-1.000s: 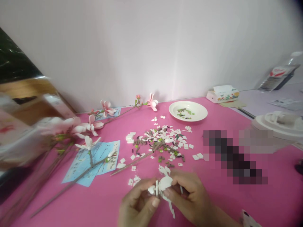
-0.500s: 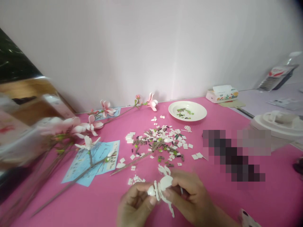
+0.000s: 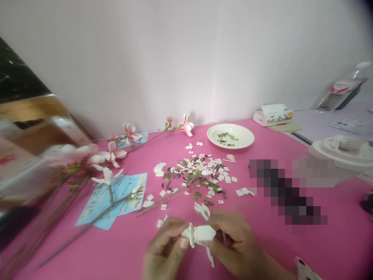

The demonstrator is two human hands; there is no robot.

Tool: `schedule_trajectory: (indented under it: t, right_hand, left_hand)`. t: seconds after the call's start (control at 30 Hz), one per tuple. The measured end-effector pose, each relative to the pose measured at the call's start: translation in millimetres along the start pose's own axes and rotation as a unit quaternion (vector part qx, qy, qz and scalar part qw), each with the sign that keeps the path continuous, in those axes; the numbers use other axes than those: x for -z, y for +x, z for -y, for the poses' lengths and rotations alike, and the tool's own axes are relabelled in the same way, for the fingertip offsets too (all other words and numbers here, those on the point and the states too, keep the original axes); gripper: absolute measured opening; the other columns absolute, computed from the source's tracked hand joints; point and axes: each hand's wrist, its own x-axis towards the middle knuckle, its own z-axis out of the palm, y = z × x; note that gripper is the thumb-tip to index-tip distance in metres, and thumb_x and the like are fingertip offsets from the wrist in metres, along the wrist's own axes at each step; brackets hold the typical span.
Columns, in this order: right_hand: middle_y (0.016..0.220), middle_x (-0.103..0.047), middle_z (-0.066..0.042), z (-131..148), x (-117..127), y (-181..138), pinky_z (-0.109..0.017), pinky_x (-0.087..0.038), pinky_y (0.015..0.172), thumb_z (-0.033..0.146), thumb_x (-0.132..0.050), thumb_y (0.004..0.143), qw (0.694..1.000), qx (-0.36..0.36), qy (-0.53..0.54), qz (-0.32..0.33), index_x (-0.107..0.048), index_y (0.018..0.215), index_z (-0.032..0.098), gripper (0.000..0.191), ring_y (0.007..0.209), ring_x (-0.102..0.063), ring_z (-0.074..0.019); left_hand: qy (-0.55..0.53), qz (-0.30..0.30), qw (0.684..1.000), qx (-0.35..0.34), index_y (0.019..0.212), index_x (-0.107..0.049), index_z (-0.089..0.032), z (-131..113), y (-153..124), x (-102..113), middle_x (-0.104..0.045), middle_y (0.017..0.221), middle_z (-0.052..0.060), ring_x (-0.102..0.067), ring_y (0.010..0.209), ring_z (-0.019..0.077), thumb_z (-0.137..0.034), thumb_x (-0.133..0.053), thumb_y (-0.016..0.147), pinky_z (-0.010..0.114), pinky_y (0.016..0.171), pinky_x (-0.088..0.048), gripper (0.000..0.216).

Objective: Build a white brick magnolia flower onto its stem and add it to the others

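Observation:
My left hand (image 3: 166, 251) pinches the left end of a small white brick-built flower part (image 3: 204, 233) between thumb and fingers. Its right end, a broad flat petal, is gripped by my right hand (image 3: 240, 245). Some of the part is hidden behind my fingers. Just beyond my hands are white petal pieces (image 3: 201, 210), and a thin white piece (image 3: 210, 257) shows beneath the part; I cannot tell if it is attached. Farther off lies a spread of loose white, brown and green bricks (image 3: 195, 171), with a brown stem (image 3: 166, 200) across it.
Left, a brick-built white flower (image 3: 107, 175) on a branch lies over blue instruction sheets (image 3: 131, 200), near pink flowers (image 3: 112, 154). A white plate (image 3: 246, 144) with green pieces stands at the back. A tissue pack (image 3: 274, 116), a bottle (image 3: 344, 91) and a blurred-out dark object (image 3: 288, 194) are right.
The white flower part has been turned in my hands, so the petal's flat, angular face now shows. My hands stay in nearly the same place.

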Motion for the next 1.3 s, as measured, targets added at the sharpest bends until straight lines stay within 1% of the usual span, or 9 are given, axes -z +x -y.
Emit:
schedule_trajectory:
  t: [0.17,0.27,0.4,0.53,0.67,0.83,0.93,1.07,1.3]
  right_hand:
    - [0.052,-0.052,0.005,2,1,2,-0.021,-0.033,0.046,0.006,-0.052,0.08,1.0,0.009,-0.004,-0.004,-0.064,0.068,0.02,0.021,0.046,-0.047,-0.0092]
    - [0.052,-0.052,0.005,1,1,2,-0.022,-0.033,0.047,0.008,-0.054,0.083,1.0,0.005,-0.008,0.01,-0.064,0.068,0.02,0.021,0.047,-0.049,-0.0096]
    - [0.051,-0.047,0.005,-3,0,1,-0.024,-0.029,0.046,0.009,-0.053,0.085,1.0,0.014,-0.013,0.017,-0.054,0.061,0.02,0.027,0.046,-0.045,-0.0098]
    - [0.053,-0.048,0.005,-6,1,3,-0.023,-0.032,0.048,0.008,-0.056,0.085,1.0,0.008,0.013,-0.005,-0.053,0.061,0.021,0.027,0.048,-0.045,-0.0095]
    - [0.054,-0.051,0.006,-4,2,6,-0.021,-0.035,0.048,0.01,-0.059,0.085,0.998,-0.024,0.052,-0.01,-0.059,0.064,0.02,0.024,0.049,-0.046,-0.0091]
    - [0.052,-0.046,0.007,-3,1,5,-0.02,-0.032,0.044,0.009,-0.057,0.082,0.998,-0.058,0.036,-0.005,-0.058,0.064,0.02,0.021,0.046,-0.043,-0.0083]
    - [0.054,-0.05,0.005,-4,0,2,-0.021,-0.034,0.046,0.01,-0.059,0.084,0.999,-0.031,0.009,-0.008,-0.061,0.065,0.019,0.021,0.047,-0.046,-0.0088]
    - [0.058,-0.059,0.002,-7,-3,-2,-0.024,-0.038,0.051,0.008,-0.057,0.088,0.999,0.037,-0.031,-0.007,-0.07,0.08,0.017,0.018,0.052,-0.051,-0.0112]
    - [0.058,-0.056,0.004,-11,-6,-3,-0.024,-0.036,0.051,0.003,-0.054,0.087,0.996,0.081,-0.018,-0.022,-0.062,0.075,0.019,0.021,0.051,-0.048,-0.0104]
  left_hand:
    - [-0.076,-0.039,0.993,0.08,0.074,-0.081,-0.021,3,0,-1,-0.074,0.067,0.001,-0.065,0.066,0.0145,-0.044,-0.097,0.06,0.02,0.064,-0.05,0.031]
    - [-0.08,-0.04,0.994,0.065,0.07,-0.08,-0.019,4,-1,-2,-0.072,0.069,0.001,-0.065,0.067,0.014,-0.042,-0.098,0.059,0.019,0.064,-0.05,0.031]
    - [-0.102,-0.039,0.993,0.046,0.066,-0.079,-0.02,6,0,-7,-0.07,0.067,-0.001,-0.065,0.062,0.0125,-0.039,-0.098,0.059,0.02,0.063,-0.051,0.028]
    - [-0.108,-0.034,0.993,0.03,0.065,-0.078,-0.02,8,0,-12,-0.07,0.065,-0.001,-0.064,0.061,0.0119,-0.037,-0.098,0.059,0.019,0.062,-0.051,0.027]
    - [-0.103,-0.028,0.993,0.059,0.071,-0.081,-0.02,8,1,-12,-0.072,0.063,-0.001,-0.067,0.06,0.0125,-0.041,-0.098,0.059,0.019,0.062,-0.053,0.029]
    - [-0.106,-0.035,0.99,0.082,0.073,-0.082,-0.019,7,1,-8,-0.075,0.061,0.0,-0.068,0.057,0.0117,-0.042,-0.098,0.057,0.018,0.061,-0.053,0.032]
    - [-0.107,-0.037,0.989,0.096,0.072,-0.081,-0.019,8,2,-6,-0.075,0.057,-0.001,-0.069,0.056,0.0114,-0.043,-0.099,0.057,0.017,0.061,-0.054,0.033]
    - [-0.109,-0.031,0.986,0.121,0.071,-0.081,-0.019,12,3,-5,-0.075,0.055,0.0,-0.069,0.056,0.0114,-0.044,-0.099,0.055,0.017,0.062,-0.054,0.035]
    - [-0.122,-0.04,0.98,0.154,0.069,-0.08,-0.018,20,3,-5,-0.074,0.054,0.0,-0.067,0.054,0.0123,-0.045,-0.1,0.052,0.019,0.061,-0.054,0.038]
